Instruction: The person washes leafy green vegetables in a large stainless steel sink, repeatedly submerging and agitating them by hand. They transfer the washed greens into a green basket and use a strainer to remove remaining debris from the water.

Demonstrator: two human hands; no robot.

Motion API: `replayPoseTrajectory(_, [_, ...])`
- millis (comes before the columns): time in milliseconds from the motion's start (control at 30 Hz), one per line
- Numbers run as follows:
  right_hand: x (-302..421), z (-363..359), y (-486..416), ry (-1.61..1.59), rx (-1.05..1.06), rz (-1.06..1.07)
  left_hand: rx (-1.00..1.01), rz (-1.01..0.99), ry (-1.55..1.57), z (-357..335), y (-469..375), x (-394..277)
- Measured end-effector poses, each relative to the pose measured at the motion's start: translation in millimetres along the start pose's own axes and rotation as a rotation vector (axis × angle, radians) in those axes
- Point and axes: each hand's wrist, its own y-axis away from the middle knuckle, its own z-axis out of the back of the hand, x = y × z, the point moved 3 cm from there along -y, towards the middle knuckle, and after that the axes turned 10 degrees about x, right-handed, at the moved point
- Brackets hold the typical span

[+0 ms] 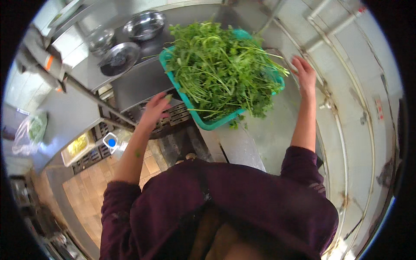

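Note:
A turquoise plastic basket (182,97) stands before me on the metal counter, heaped with leafy green herbs (224,68), like cilantro; stems stick out over its right rim. Left of the basket is my left hand (155,109), somewhat blurred, its fingers apart; a small green leaf piece lies at the fingertips, and whether it is pinched or only stuck there is unclear. A bit of leaf clings to the left forearm. My right hand (305,75) is raised beyond the basket's right side, near the wall, fingers loosely spread, with nothing seen in it. Neither hand touches the basket.
Steel bowls (144,26) stand at the back left, one with dark contents (118,60). A metal pole (97,101) slants across the left. Lower left are a white tray of yellow food (78,146), a plastic bag with greens (37,126) and slotted grating (177,114). Pipes (341,130) line the right wall.

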Motion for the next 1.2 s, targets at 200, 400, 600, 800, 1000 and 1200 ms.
replayPoseTrajectory(200, [-190,-11,46,-0.557,-0.118,-0.937,-0.144,0.171,0.171,-26,-76,12])
replayPoseTrajectory(400, [-247,-39,19,-0.895,-0.044,-0.718,-0.365,0.108,0.226,-22,-118,32])
replayPoseTrajectory(600, [-223,-21,18,-0.837,-0.058,-0.670,-0.424,0.106,0.320,-28,-83,29])
replayPoseTrajectory(800, [-166,-18,27,-0.686,-0.075,-0.534,-0.376,-0.085,0.519,-13,-8,25])
replayPoseTrajectory(1000, [-89,-70,47,-0.822,0.216,-0.492,-0.484,-0.354,0.540,32,132,0])
replayPoseTrajectory(1200, [5,-227,123,-0.886,0.322,-0.469,-0.674,-0.464,0.637,91,285,52])
